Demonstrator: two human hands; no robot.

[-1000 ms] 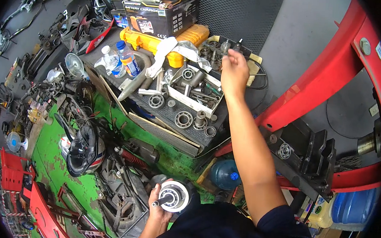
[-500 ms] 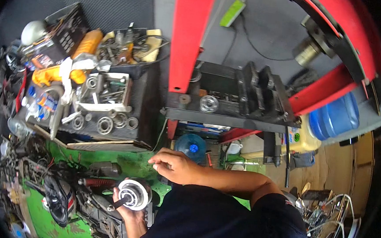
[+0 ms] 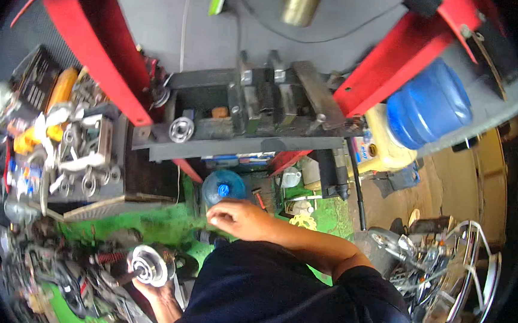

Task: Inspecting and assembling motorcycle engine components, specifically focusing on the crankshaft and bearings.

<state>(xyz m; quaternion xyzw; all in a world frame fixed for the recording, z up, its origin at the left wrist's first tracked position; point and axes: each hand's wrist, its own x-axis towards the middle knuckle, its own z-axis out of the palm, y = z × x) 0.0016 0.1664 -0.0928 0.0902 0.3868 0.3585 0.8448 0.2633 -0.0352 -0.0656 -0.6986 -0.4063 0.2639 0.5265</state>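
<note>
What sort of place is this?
Probably a mechanical repair workshop: there's what looks like a red-framed press, a ring bearing lying on it, and a round metal part in the left hand.

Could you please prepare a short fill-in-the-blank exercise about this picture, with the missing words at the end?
1. The round metal part is held in the person's ____ hand.
2. The frame's slanted uprights are ____.
3. The large bottle next to the yellow container is ____.

Missing words: left; red; blue.
</note>
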